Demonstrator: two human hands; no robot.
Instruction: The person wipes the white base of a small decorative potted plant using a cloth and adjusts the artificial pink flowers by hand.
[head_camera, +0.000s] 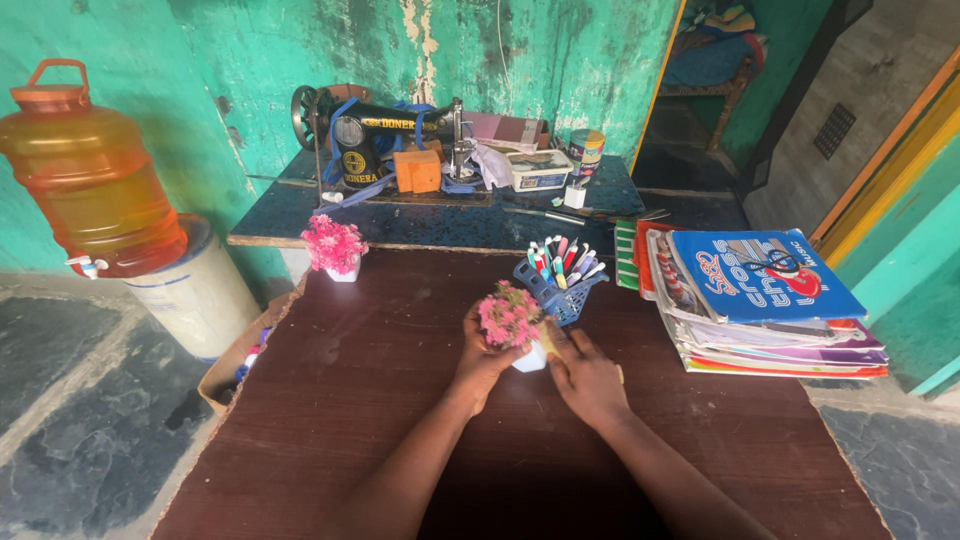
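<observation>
Both hands sit on the dark brown table (400, 420), just on the near side of the blue pen basket (562, 293); left hand (484, 358) wraps the near-left side of a small white pot of pink flowers (512, 322), fingers curled round it, thumb side up against the blooms; right hand (585, 375) grips the pot's base from the right, fingers pressed together against the white cup; exact fingertip contact on the far side is hidden by the flowers.

Pot stands upright on the table, touching or just short of the pen basket's near-left corner; can't tell which. Pen basket tilts slightly and is full of pens and markers, caps up.

A second pot of pink flowers (335, 247) stands well left of the basket and a bit further away, at the table's far-left edge. A stack of books and notebooks (765, 300) lies right of the basket, blue cover on top.

Beyond the basket, a blue work surface (440, 220) carries a black sewing machine (375, 140), an orange block (418, 171), a white box (538, 170) and a cylindrical tin (586, 152).

Far left of the basket, off the table: an orange water jug (90, 170) sits on a white bucket (200, 295); green peeling wall behind.
</observation>
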